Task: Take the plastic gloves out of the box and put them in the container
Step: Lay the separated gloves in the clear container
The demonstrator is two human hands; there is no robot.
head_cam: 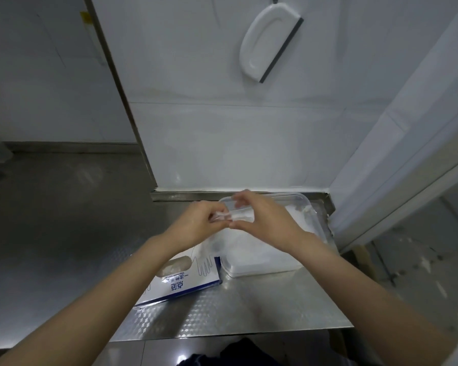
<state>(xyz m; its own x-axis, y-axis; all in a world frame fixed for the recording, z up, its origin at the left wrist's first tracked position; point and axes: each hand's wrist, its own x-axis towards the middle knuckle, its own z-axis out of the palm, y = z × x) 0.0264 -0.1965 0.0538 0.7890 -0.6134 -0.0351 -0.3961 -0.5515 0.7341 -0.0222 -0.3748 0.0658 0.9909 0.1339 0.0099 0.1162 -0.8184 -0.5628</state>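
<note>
Thin clear plastic gloves [229, 216] are pinched between left hand [196, 223] and right hand [262, 216], above the clear rectangular plastic container [306, 207]. Nearer left, the flat white-and-blue cardboard glove box [180, 278] lies on the steel table [236, 313].

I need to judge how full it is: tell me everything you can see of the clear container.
The clear container is a rectangular tub of see-through plastic with rounded corners and a thick rim. It stands upright and open on the steel counter, against the back wall, right of the glove box. White, crumpled plastic gloves fill much of it. Both hands hover above its left end; whether they touch it is unclear.
</note>
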